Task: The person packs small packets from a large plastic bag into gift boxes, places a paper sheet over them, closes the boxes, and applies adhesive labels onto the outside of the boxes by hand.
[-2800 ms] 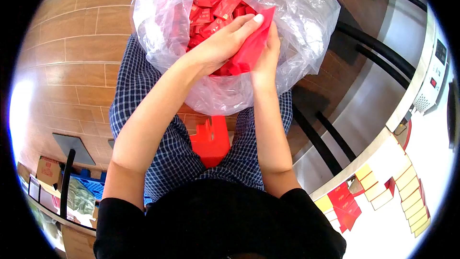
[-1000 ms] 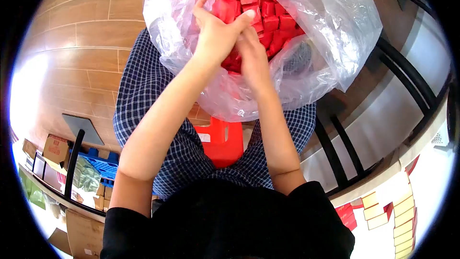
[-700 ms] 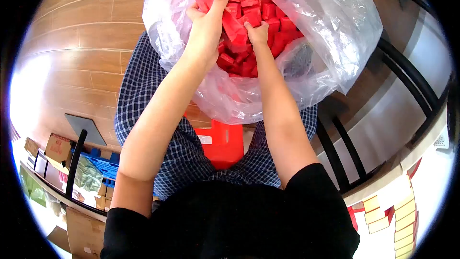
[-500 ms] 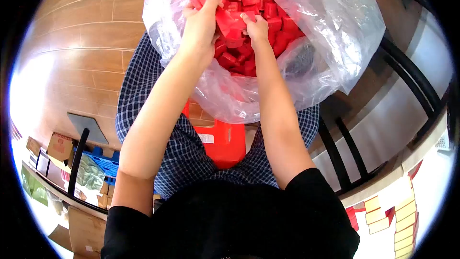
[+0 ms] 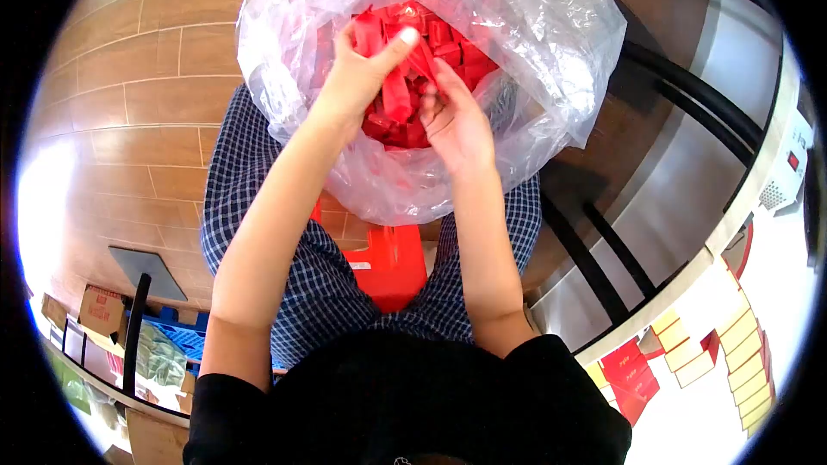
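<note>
A large clear plastic bag (image 5: 564, 60) stands open between the knees, with many small red pieces (image 5: 444, 34) heaped inside. Over the heap, my left hand (image 5: 366, 69) grips a shiny red strip (image 5: 396, 96) that is folded or bent, its thumb on top. My right hand (image 5: 457, 116) is just to the right, with thumb and forefinger closed on the right end of the same red material; its other fingers are curled and slightly blurred.
A red plastic stool (image 5: 392, 267) shows between the checked trouser legs. Black table legs (image 5: 586, 258) stand at the right, near red and yellow boxes (image 5: 629, 370). Cardboard boxes (image 5: 103, 310) and a blue crate (image 5: 177, 336) are at the lower left, on a tiled floor (image 5: 164, 103).
My right hand has turned and moved lower, its palm now more visible. The red material between the hands has changed shape. The whole view has shifted, with the bag now further left.
</note>
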Available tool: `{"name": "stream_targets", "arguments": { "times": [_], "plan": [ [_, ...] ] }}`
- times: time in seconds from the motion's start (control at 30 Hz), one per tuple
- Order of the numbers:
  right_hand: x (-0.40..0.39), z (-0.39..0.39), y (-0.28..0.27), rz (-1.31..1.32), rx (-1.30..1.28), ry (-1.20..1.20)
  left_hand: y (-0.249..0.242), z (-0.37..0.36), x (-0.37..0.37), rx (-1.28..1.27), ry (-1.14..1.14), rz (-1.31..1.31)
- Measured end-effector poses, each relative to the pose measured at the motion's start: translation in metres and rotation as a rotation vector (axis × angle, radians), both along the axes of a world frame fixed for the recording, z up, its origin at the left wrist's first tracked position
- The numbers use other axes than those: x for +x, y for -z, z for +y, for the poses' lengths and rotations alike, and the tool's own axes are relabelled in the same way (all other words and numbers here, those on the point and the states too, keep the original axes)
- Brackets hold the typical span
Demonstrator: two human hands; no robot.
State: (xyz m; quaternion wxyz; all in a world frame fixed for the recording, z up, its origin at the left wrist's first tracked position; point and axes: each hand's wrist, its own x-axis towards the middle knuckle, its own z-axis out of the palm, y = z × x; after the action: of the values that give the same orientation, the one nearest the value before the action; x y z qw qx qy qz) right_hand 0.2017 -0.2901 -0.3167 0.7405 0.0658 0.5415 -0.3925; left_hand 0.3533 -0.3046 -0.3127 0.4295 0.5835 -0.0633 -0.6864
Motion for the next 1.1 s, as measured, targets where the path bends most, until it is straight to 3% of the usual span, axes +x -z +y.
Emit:
{"name": "stream_targets", "arguments": {
  "times": [0.03, 0.07, 0.1, 0.17, 0.2, 0.23, 0.3, 0.37, 0.43, 0.53, 0.7, 0.73, 0.77, 0.8, 0.83, 0.9, 0.97, 1.0, 1.03, 1.1],
  "plan": [
    [0.009, 0.001, -0.011, 0.063, 0.020, -0.052, -0.006, -0.001, -0.001, -0.036, 0.055, -0.003],
    [0.010, 0.008, -0.013, 0.115, -0.083, -0.302, 0.001, 0.001, -0.002, -0.043, 0.078, -0.027],
    [0.012, 0.006, -0.012, 0.113, -0.087, -0.304, -0.001, 0.000, 0.001, -0.047, 0.076, -0.029],
    [0.015, -0.002, -0.008, 0.516, -0.208, -0.823, -0.002, -0.002, 0.006, -0.013, 0.190, -0.206],
    [0.010, -0.001, 0.014, 0.716, -0.288, -0.899, 0.003, -0.002, 0.008, -0.070, 0.172, -0.294],
    [0.001, 0.000, 0.047, 0.721, -0.290, -0.895, 0.005, -0.004, 0.010, -0.075, 0.175, -0.290],
    [-0.021, 0.003, 0.122, 1.307, -0.476, -0.986, 0.006, -0.007, 0.015, -0.032, -0.032, -0.231],
    [-0.032, 0.001, 0.177, 1.482, -0.465, -1.051, 0.005, -0.011, 0.017, -0.021, -0.089, -0.215],
    [-0.027, -0.013, 0.196, 1.410, -0.423, -1.255, 0.001, -0.014, 0.016, 0.011, -0.224, -0.053],
    [-0.003, -0.023, 0.212, 1.499, -0.378, -1.427, -0.001, -0.014, 0.021, 0.049, -0.206, -0.051],
    [0.012, -0.024, 0.210, 1.532, -0.272, -1.455, 0.006, -0.018, 0.023, 0.029, -0.239, -0.016],
    [0.006, -0.023, 0.210, 1.337, -0.201, -1.397, 0.001, -0.020, 0.023, 0.037, -0.241, 0.020],
    [-0.003, -0.023, 0.207, 1.152, -0.136, -1.328, 0.000, -0.022, 0.023, 0.052, -0.231, 0.049],
    [-0.020, -0.014, 0.206, 1.069, -0.385, -1.401, -0.004, -0.023, 0.022, 0.040, -0.222, 0.039],
    [-0.028, -0.005, 0.188, 1.095, -0.492, -1.387, -0.008, -0.024, 0.019, 0.025, -0.212, 0.034],
    [-0.043, 0.004, 0.139, 1.071, -0.437, -1.346, -0.008, -0.025, 0.015, 0.031, -0.137, 0.043],
    [-0.066, 0.018, 0.086, 1.038, -0.656, -1.231, -0.023, -0.024, 0.007, 0.003, 0.010, 0.050],
    [-0.077, 0.024, 0.063, 1.093, -0.823, -1.221, -0.024, -0.022, 0.003, -0.022, 0.022, 0.073],
    [-0.084, 0.028, 0.034, 1.135, -0.823, -1.210, -0.021, -0.018, -0.003, -0.094, 0.158, 0.025],
    [-0.086, 0.039, -0.030, 1.453, -1.148, -1.127, -0.009, -0.002, -0.018, -0.225, 0.387, -0.134]
  ]
}}
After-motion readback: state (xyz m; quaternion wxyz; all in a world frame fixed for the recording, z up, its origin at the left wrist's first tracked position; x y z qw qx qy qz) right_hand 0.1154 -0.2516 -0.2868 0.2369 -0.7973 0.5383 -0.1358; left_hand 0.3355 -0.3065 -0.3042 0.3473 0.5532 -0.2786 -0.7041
